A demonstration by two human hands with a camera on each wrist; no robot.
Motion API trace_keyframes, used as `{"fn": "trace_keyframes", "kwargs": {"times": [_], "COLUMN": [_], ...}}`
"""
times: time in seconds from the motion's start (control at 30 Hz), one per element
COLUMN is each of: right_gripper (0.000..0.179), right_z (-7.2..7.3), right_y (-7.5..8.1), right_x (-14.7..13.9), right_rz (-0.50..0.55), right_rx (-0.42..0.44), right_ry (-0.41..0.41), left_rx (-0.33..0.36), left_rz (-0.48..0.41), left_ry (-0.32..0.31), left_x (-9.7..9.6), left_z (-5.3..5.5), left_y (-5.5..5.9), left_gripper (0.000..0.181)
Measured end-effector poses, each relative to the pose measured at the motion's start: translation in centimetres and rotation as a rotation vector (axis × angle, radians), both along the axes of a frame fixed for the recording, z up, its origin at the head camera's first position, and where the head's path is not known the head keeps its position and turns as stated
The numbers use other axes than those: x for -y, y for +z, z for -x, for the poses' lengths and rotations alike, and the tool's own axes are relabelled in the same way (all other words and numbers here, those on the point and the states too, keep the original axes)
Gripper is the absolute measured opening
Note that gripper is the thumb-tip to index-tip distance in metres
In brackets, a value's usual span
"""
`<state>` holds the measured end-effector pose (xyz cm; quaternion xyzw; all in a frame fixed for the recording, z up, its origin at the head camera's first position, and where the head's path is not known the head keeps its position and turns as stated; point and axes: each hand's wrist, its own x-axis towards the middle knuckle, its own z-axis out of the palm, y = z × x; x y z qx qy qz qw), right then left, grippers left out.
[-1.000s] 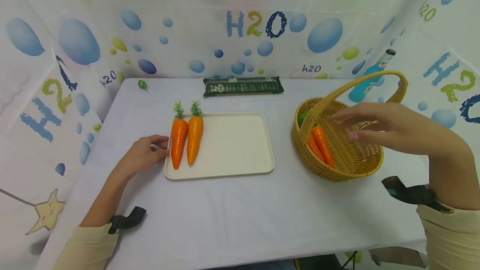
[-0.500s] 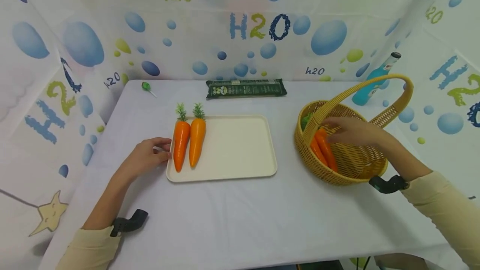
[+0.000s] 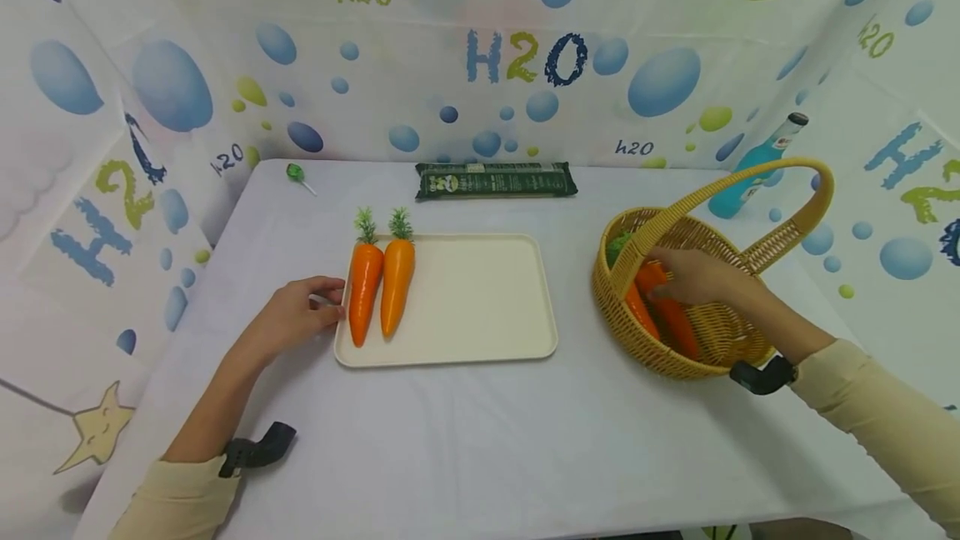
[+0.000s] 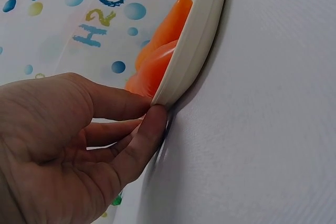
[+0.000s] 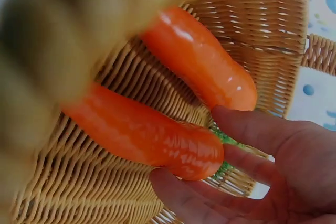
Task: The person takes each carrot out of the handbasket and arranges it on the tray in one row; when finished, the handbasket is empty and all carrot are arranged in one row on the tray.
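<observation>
My left hand point(image 3: 296, 315) pinches the left rim of a cream tray point(image 3: 480, 298), thumb and finger on its edge in the left wrist view. Two toy carrots, one deep orange point(image 3: 365, 294) and one lighter orange point(image 3: 397, 286), lie side by side on the tray's left part, green tops pointing away. At the right, my right hand point(image 3: 693, 276) is inside a wicker basket point(image 3: 637, 348). Its thumb and fingers hold the top end of an orange carrot point(image 5: 152, 135). A second carrot point(image 5: 202, 59) lies beside it. The held carrot's leaves are mostly hidden behind the fingers.
The basket's tall handle point(image 3: 780, 244) arches over the right hand. Behind the tray lies a long dark green packet point(image 3: 495, 180). A green lollipop point(image 3: 296, 172) is at the back left. The blue bottle point(image 3: 757, 165) behind the basket appears printed on the cloth.
My right hand has come down from above the basket into it and taken hold of a carrot, whose lower end has shifted right. The left hand stays at the tray's rim.
</observation>
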<state>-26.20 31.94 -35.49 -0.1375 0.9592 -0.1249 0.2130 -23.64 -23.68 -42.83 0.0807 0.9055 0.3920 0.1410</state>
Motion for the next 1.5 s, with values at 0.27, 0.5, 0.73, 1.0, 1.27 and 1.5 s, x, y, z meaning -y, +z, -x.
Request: {"fn": "trace_keyframes", "kwargs": {"times": [0.27, 0.5, 0.73, 1.0, 1.27, 1.5], "right_gripper": [0.054, 0.047, 0.049, 0.057, 0.052, 0.053], "right_z": [-0.1, -0.4, -1.5, -5.1, -10.3, -12.3], "right_y": [-0.7, 0.9, 3.9, 7.7, 10.2, 11.9], "right_x": [-0.5, -0.7, -1.4, -2.1, -0.2, 4.6], "right_rz": [0.037, 0.113, 0.213, 0.270, 0.423, 0.625], "right_rx": [0.066, 0.106, 0.094, -0.100, -0.164, -0.168], "right_ry": [-0.007, -0.085, -0.169, -0.198, -0.200, -0.048], "left_rx": [0.009, 0.000, -0.007, 0.003, 0.017, -0.001], "left_rz": [0.006, 0.022, 0.041, 0.034, 0.029, 0.056], "left_ry": [0.002, 0.004, 0.003, 0.000, -0.002, -0.004], "left_x": [-0.2, -0.2, 0.1, -0.2, -0.5, -0.4], "left_z": [-0.1, -0.2, -0.3, -0.3, -0.3, -0.2], "left_y": [0.0, 0.0, -0.1, 0.0, 0.2, 0.4], "left_gripper": [0.052, 0.052, 0.053, 0.053, 0.053, 0.054]}}
